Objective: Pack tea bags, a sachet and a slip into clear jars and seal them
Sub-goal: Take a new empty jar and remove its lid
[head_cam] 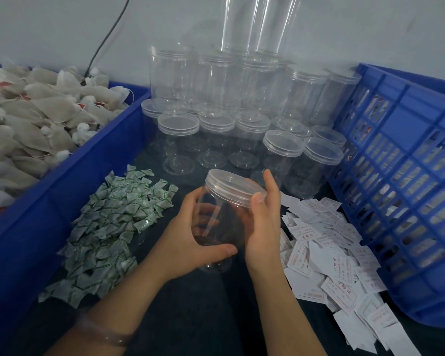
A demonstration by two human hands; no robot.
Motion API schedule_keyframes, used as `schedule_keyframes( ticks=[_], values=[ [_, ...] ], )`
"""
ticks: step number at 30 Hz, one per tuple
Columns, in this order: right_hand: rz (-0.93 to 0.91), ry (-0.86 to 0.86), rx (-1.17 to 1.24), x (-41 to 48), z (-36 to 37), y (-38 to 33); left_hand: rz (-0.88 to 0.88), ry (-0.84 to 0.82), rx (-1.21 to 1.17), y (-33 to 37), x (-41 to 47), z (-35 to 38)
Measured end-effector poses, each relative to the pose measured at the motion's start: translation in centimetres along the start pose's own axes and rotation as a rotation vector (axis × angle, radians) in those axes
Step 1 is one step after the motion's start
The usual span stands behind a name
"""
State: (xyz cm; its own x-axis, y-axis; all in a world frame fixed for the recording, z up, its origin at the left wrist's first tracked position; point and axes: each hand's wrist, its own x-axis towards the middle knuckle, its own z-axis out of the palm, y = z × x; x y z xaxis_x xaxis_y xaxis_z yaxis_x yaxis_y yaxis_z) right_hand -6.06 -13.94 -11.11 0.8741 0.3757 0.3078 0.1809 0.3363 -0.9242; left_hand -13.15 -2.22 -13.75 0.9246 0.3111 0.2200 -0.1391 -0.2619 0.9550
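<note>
Plain pale grey wall [49, 27] across the back. Thin black cable [110, 34] runs down it diag., dropping behind the L bin. Bench [203, 317] top is dark, matte. Solid-walled blue bin [62, 191] along L side, slotted blue crate [409, 201] on R, both sitting on the bench. Light soft, dimmish, even; shadows weak.

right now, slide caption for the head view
Left hand and right hand hold a lidded clear jar between sachets and slips.
</note>
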Motion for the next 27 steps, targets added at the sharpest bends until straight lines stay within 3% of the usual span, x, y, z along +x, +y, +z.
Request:
schedule_keyframes(
  ticks=[9,16,20,27],
  values=[
    [-0.052,0.032,-0.032,0.02,-0.03,0.25,0.019,-0.007,0.006,0.13,-0.03,0.09],
    [0.036,0.097,0.061,0.18,-0.01,0.16,-0.005,0.009,-0.011,0.07,-0.01,0.06],
    [-0.037,0.041,-0.074,-0.01,0.08,0.09,0.013,-0.004,0.015,0.32,-0.05,0.04],
    [-0.055,0.007,-0.007,-0.07,-0.25,0.19,0.030,-0.019,0.007,0.50,-0.09,0.01]
  ],
)
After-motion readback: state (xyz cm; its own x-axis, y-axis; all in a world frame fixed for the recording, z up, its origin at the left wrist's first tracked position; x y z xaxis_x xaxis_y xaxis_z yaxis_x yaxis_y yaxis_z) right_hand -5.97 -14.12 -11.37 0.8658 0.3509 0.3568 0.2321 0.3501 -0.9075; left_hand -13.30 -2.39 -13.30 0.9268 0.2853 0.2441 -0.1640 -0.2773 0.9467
